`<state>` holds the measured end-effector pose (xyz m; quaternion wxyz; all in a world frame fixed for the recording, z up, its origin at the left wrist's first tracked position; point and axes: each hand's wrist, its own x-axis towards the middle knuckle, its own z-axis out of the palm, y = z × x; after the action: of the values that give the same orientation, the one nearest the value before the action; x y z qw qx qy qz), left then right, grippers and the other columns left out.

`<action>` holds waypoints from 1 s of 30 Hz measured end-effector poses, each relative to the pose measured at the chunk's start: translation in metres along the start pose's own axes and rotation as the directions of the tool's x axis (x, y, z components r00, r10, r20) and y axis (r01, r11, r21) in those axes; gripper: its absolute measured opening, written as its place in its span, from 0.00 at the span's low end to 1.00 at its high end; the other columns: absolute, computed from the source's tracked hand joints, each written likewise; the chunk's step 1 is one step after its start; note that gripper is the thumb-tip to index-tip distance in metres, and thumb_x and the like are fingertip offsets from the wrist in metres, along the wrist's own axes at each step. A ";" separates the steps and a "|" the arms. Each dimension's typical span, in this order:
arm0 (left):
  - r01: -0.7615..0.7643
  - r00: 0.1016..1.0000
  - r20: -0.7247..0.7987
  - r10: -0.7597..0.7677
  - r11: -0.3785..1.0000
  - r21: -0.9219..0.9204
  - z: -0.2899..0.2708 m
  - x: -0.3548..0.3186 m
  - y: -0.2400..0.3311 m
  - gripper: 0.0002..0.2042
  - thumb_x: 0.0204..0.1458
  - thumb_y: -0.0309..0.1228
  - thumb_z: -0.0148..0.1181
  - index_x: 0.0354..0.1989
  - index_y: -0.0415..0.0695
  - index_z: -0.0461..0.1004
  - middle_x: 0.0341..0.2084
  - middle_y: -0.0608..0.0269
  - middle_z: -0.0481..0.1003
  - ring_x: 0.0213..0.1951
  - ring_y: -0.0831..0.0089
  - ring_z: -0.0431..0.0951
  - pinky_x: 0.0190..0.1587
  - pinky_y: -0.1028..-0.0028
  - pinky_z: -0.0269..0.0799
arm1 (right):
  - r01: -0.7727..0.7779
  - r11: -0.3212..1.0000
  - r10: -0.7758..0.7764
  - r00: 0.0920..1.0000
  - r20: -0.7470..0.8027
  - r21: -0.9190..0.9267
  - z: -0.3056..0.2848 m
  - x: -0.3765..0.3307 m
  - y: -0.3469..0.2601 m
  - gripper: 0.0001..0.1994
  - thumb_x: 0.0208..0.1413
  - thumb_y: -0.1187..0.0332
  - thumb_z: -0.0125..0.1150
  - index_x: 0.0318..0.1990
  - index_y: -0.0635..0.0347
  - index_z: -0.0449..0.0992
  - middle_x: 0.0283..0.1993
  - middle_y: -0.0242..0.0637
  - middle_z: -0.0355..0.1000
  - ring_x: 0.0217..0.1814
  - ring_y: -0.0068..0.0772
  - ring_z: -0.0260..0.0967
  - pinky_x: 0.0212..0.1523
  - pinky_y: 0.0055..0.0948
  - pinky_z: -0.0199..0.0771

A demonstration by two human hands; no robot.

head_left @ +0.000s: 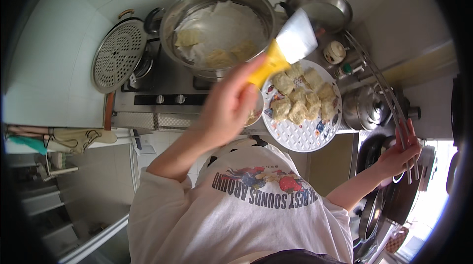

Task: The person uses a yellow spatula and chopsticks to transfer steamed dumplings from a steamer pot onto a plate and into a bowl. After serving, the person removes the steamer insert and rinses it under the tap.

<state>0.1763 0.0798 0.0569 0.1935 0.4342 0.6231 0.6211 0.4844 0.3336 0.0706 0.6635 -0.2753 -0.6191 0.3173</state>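
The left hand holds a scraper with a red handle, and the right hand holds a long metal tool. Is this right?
No: in the head view, the scraper has a yellow handle, not red. The left hand holds it, and the right hand holds a long metal tool.

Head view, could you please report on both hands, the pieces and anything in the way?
Left hand gripping scraper; right hand holding long metal utensil. Pieces on plate, more in pot. Left hand and scraper partly hiding pot and plate.
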 end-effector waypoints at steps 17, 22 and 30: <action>0.293 0.863 -0.428 -0.268 0.956 -0.010 -0.145 -0.031 -0.002 0.20 0.52 0.17 0.41 0.54 0.37 0.67 0.39 0.63 0.71 0.21 0.85 0.61 0.23 0.85 0.58 | -0.181 0.982 0.056 0.528 0.848 0.048 0.281 -0.034 -0.044 0.12 0.59 0.69 0.53 0.30 0.72 0.76 0.34 0.33 0.74 0.32 0.24 0.73 0.32 0.21 0.73; 0.293 0.878 -0.395 -0.271 0.956 -0.006 -0.147 -0.021 -0.018 0.18 0.52 0.18 0.42 0.53 0.35 0.66 0.24 0.66 0.69 0.19 0.85 0.62 0.22 0.83 0.60 | -0.120 0.993 0.065 0.440 0.896 -0.013 0.298 -0.048 -0.064 0.10 0.57 0.72 0.55 0.30 0.73 0.76 0.31 0.32 0.73 0.31 0.22 0.72 0.31 0.19 0.71; 0.411 0.893 -0.266 -0.364 0.900 0.148 -0.149 0.015 -0.048 0.16 0.51 0.21 0.47 0.49 0.33 0.69 0.22 0.61 0.72 0.20 0.80 0.69 0.24 0.79 0.65 | -0.099 0.991 0.126 0.462 0.878 -0.091 0.302 -0.040 -0.068 0.08 0.55 0.72 0.56 0.31 0.70 0.77 0.30 0.31 0.74 0.30 0.21 0.73 0.28 0.19 0.72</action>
<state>0.0373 0.0080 0.0387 0.1952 0.2425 0.7749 0.5501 0.1876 0.2510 0.1205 0.2243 -0.1218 -0.8566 0.4484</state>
